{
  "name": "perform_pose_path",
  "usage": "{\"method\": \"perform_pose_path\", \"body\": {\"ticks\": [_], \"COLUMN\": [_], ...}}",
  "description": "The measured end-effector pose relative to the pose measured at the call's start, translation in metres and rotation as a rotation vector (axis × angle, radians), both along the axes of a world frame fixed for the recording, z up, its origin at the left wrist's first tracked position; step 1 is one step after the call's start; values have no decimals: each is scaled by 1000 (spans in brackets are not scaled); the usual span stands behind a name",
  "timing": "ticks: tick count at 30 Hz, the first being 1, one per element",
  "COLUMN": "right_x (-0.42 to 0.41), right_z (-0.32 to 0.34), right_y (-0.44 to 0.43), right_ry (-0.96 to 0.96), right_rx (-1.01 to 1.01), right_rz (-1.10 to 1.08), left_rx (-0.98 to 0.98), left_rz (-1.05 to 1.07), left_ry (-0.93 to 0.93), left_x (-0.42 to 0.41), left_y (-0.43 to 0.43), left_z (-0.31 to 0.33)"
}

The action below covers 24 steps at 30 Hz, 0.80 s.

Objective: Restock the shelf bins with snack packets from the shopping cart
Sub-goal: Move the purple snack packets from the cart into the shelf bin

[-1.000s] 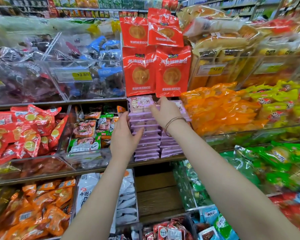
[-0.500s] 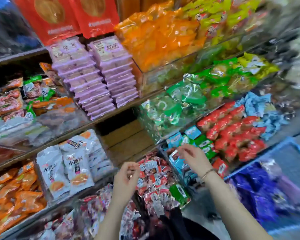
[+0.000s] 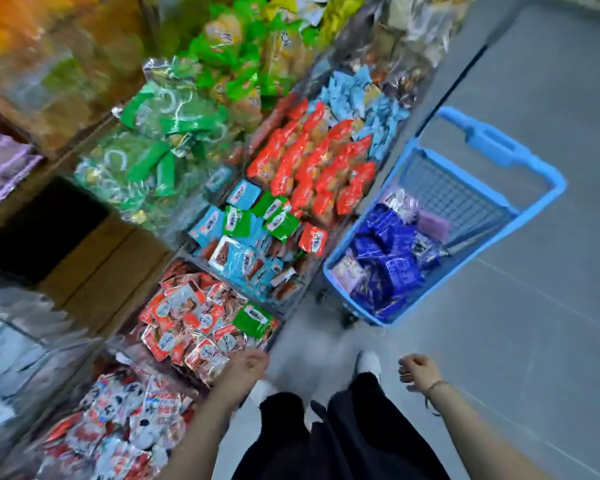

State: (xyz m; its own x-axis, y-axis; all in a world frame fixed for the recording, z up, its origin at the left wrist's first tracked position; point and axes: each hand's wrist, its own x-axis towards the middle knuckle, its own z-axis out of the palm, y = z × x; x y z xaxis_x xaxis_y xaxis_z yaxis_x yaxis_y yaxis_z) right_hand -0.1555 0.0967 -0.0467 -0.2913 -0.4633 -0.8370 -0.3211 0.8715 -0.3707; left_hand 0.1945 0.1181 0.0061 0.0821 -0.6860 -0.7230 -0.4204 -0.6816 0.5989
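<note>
Below, a blue shopping cart (image 3: 496, 147) is seen standing on the grey floor (image 3: 534, 341). Dark blue snack packets (image 3: 388, 268) are heaped in its near end, and a pale purple packet (image 3: 432, 221) lies toward the handle. Just beside the cart, on its shelf side, bins of orange-red packets (image 3: 312, 168) and of teal and green packets (image 3: 243, 244) are ranged. A bin of red-and-white packets (image 3: 194, 320) is set further from the cart, nearer the person. Both hands are held apart from the cart: the left hand (image 3: 245, 370) near the corner of that last bin, the right hand (image 3: 418, 372), with a thin bracelet (image 3: 437, 386) at the wrist, over the floor. The fingers of each are loosely curled and nothing is held in either.
</note>
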Motion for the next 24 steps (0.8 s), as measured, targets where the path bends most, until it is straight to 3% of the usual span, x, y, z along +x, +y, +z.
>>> {"method": "perform_pose_path", "body": {"ticks": [3,10,13,19,24], "right_x": [-47,-140,-169,-186,-170], "right_z": [0,16,20,29,40], "right_y": [-1,-51,-80,-155,-221], "right_ry": [7,14,22,27,72], "right_rx": [36,-35,-104,-191,-295], "right_rz": [-44,82,109,77,146], "left_rx": [4,63,70,38,-37], "left_rz": [-70,110,52,25,-180], "left_ry": [-72,-79,-108,-165,-243], "left_x": [-37,-141,-167,-188,-187], "left_y": [-17,-58,-78,-133,-196], "left_z": [-4,-23,-29,-43,-49]}}
